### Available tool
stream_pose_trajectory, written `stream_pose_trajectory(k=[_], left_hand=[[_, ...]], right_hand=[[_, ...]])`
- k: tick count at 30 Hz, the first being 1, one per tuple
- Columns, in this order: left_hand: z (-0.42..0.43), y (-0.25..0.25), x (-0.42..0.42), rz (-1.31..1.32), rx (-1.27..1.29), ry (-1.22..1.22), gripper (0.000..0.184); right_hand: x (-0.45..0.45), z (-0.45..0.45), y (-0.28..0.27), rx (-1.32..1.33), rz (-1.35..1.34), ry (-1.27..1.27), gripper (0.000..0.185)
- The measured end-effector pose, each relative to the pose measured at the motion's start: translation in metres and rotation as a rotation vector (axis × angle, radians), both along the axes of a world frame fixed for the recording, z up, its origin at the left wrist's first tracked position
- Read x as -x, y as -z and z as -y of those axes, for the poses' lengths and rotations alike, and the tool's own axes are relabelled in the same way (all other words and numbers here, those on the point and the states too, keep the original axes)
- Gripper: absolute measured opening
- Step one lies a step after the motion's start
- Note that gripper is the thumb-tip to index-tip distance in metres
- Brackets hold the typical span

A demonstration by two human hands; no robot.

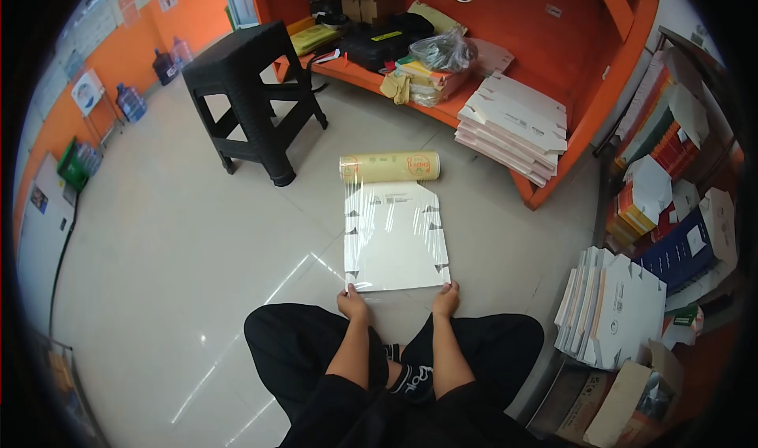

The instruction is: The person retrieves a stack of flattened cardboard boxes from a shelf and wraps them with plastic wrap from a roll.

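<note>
On the floor in front of my crossed legs lies a flat white cardboard sheet [395,243] with notched sides and small print near its far end. A roll of yellowish stretch film [391,167] with red printing rests just beyond it. Clear film runs from the roll over the cardboard towards me. My left hand [353,303] is closed at the near left corner, pinching the film's edge. At the near right corner my right hand [447,299] pinches the film too. Whether the fingers also touch the cardboard is hard to tell.
A black plastic stool [245,101] stands ahead to the left. An orange shelf [521,22] holds bags and a stack of white cardboard pieces [517,120]. To my right are more cardboard pieces [620,306] and several boxes and binders [687,243].
</note>
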State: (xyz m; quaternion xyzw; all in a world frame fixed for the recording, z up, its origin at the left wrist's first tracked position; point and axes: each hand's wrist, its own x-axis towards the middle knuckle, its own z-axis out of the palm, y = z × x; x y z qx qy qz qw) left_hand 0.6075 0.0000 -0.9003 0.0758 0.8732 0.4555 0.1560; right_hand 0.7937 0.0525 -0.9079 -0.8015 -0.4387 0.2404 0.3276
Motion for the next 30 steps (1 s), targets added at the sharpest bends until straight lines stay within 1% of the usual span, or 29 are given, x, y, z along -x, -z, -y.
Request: stream_pose_trajectory(k=[2, 3, 5, 6, 8, 12, 14, 15, 17, 18, 20, 24, 26, 30], left_hand=[[-0.004, 0.019, 0.005, 0.133, -0.092, -0.099, 0.040], [-0.003, 0.026, 0.006, 0.132, -0.093, -0.099, 0.040], [-0.001, 0.026, 0.008, 0.176, -0.058, 0.101, 0.040], [-0.001, 0.027, 0.006, 0.175, -0.057, 0.100, 0.040], [-0.001, 0.009, -0.005, 0.083, -0.130, 0.033, 0.042], [0.003, -0.017, -0.002, 0.102, -0.140, 0.070, 0.043], [0.002, -0.016, -0.002, -0.034, -0.041, 0.112, 0.049], [0.002, -0.016, 0.000, -0.034, -0.042, 0.111, 0.049], [0.003, -0.025, 0.003, -0.040, 0.214, 0.229, 0.054], [0.002, -0.029, 0.004, -0.040, 0.215, 0.228, 0.054], [0.001, -0.033, 0.008, 0.007, 0.309, 0.216, 0.055], [0.002, -0.022, 0.024, -0.015, 0.315, 0.143, 0.053], [0.004, -0.023, 0.030, -0.082, 0.344, 0.307, 0.049], [0.006, -0.031, 0.034, -0.107, 0.304, 0.380, 0.050]], right_hand=[[-0.005, -0.005, 0.022, -0.154, -0.080, 0.045, 0.024], [-0.008, -0.006, 0.029, -0.155, -0.081, 0.045, 0.024], [-0.010, -0.007, 0.028, -0.116, -0.067, 0.079, 0.024], [-0.010, -0.007, 0.029, -0.115, -0.069, 0.079, 0.024], [-0.014, -0.003, 0.017, -0.040, -0.092, -0.037, 0.023], [-0.007, 0.001, 0.002, -0.048, -0.055, -0.022, 0.025], [-0.008, 0.001, 0.000, -0.021, -0.093, -0.043, 0.025], [-0.007, 0.001, -0.001, -0.022, -0.094, -0.044, 0.025], [-0.006, 0.004, -0.002, -0.003, 0.008, -0.075, 0.024], [-0.006, 0.005, -0.002, -0.002, 0.008, -0.077, 0.024], [-0.004, 0.008, -0.008, -0.032, 0.077, -0.181, 0.023], [0.015, 0.016, -0.024, 0.040, 0.114, -0.167, 0.023], [0.021, 0.019, -0.034, 0.103, -0.022, -0.079, 0.031], [0.020, 0.019, -0.027, 0.068, 0.039, -0.124, 0.027]])
